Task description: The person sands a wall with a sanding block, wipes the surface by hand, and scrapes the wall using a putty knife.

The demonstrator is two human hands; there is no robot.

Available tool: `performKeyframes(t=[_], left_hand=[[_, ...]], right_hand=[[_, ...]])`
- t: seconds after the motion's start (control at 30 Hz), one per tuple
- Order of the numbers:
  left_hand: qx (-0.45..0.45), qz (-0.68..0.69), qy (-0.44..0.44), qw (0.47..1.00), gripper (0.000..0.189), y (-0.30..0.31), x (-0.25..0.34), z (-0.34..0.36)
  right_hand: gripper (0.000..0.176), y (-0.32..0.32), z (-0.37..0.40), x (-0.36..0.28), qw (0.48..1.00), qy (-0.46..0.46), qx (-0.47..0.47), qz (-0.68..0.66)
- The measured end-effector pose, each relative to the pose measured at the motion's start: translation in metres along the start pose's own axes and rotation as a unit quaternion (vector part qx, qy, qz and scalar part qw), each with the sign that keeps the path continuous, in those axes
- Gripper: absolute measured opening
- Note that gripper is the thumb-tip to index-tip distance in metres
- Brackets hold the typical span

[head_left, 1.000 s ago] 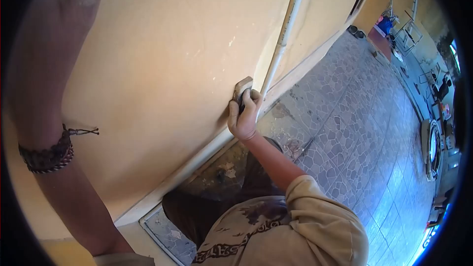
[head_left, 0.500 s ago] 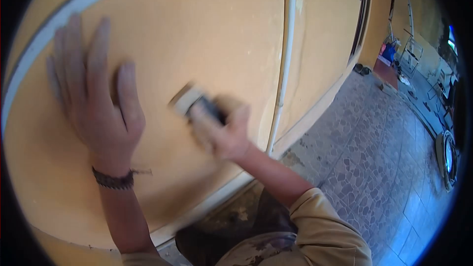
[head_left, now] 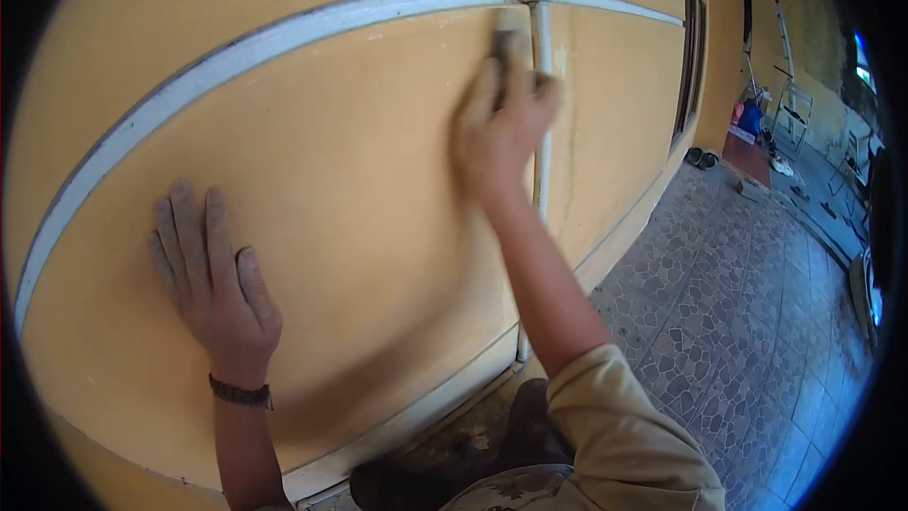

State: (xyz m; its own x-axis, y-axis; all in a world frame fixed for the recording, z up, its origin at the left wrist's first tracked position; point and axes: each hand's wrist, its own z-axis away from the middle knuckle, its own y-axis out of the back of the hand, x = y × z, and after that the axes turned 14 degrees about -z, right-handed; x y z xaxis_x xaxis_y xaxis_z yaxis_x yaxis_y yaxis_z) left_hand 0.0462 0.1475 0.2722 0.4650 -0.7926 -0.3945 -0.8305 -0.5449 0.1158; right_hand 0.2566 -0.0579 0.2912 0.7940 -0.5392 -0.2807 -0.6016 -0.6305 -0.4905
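Note:
My left hand [head_left: 227, 298] lies flat against the yellow-orange wall [head_left: 350, 161], fingers stretched upward, with a dark braided band at the wrist. Higher and to the right, my right hand [head_left: 506, 137] is closed around a scraper [head_left: 507, 38] with a dark handle. The tool is blurred by motion, and part of it is hidden by my fingers. Its front end is against or very near the wall, close to the corner where the white horizontal strip [head_left: 312, 26] meets the white vertical pipe [head_left: 541, 38].
A stone-patterned tile floor [head_left: 690, 293] runs along the wall's base at right. Dark shoes [head_left: 701, 158] stand near the wall farther along. A ladder [head_left: 784, 33], a chair [head_left: 796, 109] and several other items are at the far end. A barred window [head_left: 691, 47] is at upper right.
My right hand has moved up and right with the scraper, from the panel's middle to near the pipe. The view has tilted up; my left hand now appears lower, still flat on the wall.

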Motion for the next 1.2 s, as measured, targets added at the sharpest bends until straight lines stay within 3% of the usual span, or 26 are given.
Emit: performKeyframes(t=[0.07, 0.13, 0.2, 0.23, 0.27, 0.3, 0.37, 0.43, 0.47, 0.57, 0.6, 0.63, 0.67, 0.73, 0.8, 0.83, 0.9, 0.93, 0.97, 1.0, 1.1, 1.13, 1.17, 1.2], left_hand=[[0.019, -0.02, 0.009, 1.0, 0.047, -0.002, 0.014, -0.015], [0.019, -0.016, -0.003, 1.0, 0.047, -0.001, 0.015, -0.018], [0.01, 0.005, -0.006, 1.0, 0.048, -0.002, 0.007, -0.013], [0.008, -0.011, 0.002, 1.0, 0.048, -0.003, 0.008, -0.015], [0.003, -0.024, 0.003, 1.0, 0.048, -0.002, 0.012, -0.019], [-0.007, -0.036, 0.003, 0.999, 0.049, 0.001, 0.017, -0.022], [0.001, -0.043, 0.016, 0.999, 0.049, -0.001, 0.035, -0.044], [0.013, -0.022, 0.008, 1.0, 0.049, -0.003, 0.038, -0.052], [0.018, -0.001, 0.001, 1.0, 0.049, -0.007, 0.032, -0.049], [0.011, -0.005, 0.002, 1.0, 0.049, -0.004, 0.008, -0.029], [0.008, -0.014, -0.003, 1.0, 0.049, -0.002, 0.003, -0.026], [0.013, -0.024, 0.006, 1.0, 0.048, 0.0, 0.006, -0.03], [0.017, -0.031, 0.019, 0.999, 0.047, 0.001, 0.015, -0.036], [0.046, -0.002, 0.039, 0.998, 0.046, -0.004, 0.027, -0.048], [0.082, 0.055, 0.049, 0.994, 0.045, -0.011, 0.021, -0.048], [0.081, 0.062, 0.041, 0.994, 0.044, -0.011, 0.013, -0.042], [0.081, 0.067, 0.029, 0.994, 0.044, -0.007, -0.006, -0.027], [0.084, 0.049, 0.035, 0.995, 0.043, -0.006, -0.006, -0.029], [0.084, 0.034, 0.04, 0.995, 0.043, -0.004, 0.001, -0.034], [0.084, 0.022, 0.046, 0.995, 0.043, -0.003, 0.007, -0.037], [0.111, 0.059, 0.052, 0.991, 0.043, -0.008, 0.012, -0.048], [0.113, 0.079, 0.044, 0.989, 0.043, -0.008, 0.008, -0.043], [0.114, 0.095, 0.04, 0.988, 0.043, -0.008, -0.001, -0.033], [0.119, 0.105, 0.042, 0.986, 0.043, -0.008, -0.011, -0.026]], right_hand=[[0.028, 0.003, 0.019, -0.008, 0.963, -0.083, -0.19, -0.17], [0.032, 0.01, 0.02, -0.007, 0.956, 0.093, -0.206, -0.189], [0.031, 0.01, -0.002, 0.003, 0.968, 0.12, -0.164, -0.149], [0.029, 0.011, -0.026, 0.009, 0.987, 0.054, -0.116, -0.096], [0.028, 0.006, -0.023, -0.006, 0.973, -0.072, -0.125, -0.18], [0.028, 0.004, -0.012, -0.035, 0.935, -0.199, -0.137, -0.258], [0.027, 0.001, -0.001, -0.071, 0.801, -0.426, -0.154, -0.392], [0.026, 0.001, 0.003, -0.053, 0.895, -0.202, -0.226, -0.326], [0.028, 0.001, 0.007, -0.042, 0.918, -0.086, -0.259, -0.287], [0.03, 0.002, -0.024, 0.008, 0.984, 0.029, -0.145, -0.102], [0.028, -0.007, -0.024, 0.006, 0.995, 0.012, -0.063, -0.075], [0.027, -0.011, -0.019, 0.002, 0.999, -0.009, 0.018, -0.043], [0.028, -0.018, 0.004, -0.008, 0.981, -0.071, -0.09, -0.158], [0.034, -0.007, 0.02, -0.028, 0.935, 0.002, -0.219, -0.279], [0.043, 0.018, 0.004, -0.059, 0.885, 0.252, -0.259, -0.295], [0.043, 0.011, -0.004, -0.036, 0.896, 0.263, -0.249, -0.257], [0.029, -0.002, -0.027, -0.001, 0.964, 0.104, -0.14, -0.202], [0.027, -0.011, -0.038, 0.006, 0.987, 0.109, -0.01, -0.121], [0.027, -0.013, -0.028, 0.004, 0.994, 0.111, 0.007, -0.024], [0.028, -0.014, -0.012, -0.009, 0.98, -0.014, -0.1, -0.173], [0.03, 0.016, -0.018, -0.064, 0.887, -0.019, -0.412, -0.209], [0.03, 0.018, -0.02, -0.044, 0.899, 0.174, -0.354, -0.191], [0.031, 0.016, -0.023, -0.024, 0.872, 0.362, -0.282, -0.17], [0.045, 0.007, -0.036, -0.003, 0.888, 0.139, -0.349, -0.266]])
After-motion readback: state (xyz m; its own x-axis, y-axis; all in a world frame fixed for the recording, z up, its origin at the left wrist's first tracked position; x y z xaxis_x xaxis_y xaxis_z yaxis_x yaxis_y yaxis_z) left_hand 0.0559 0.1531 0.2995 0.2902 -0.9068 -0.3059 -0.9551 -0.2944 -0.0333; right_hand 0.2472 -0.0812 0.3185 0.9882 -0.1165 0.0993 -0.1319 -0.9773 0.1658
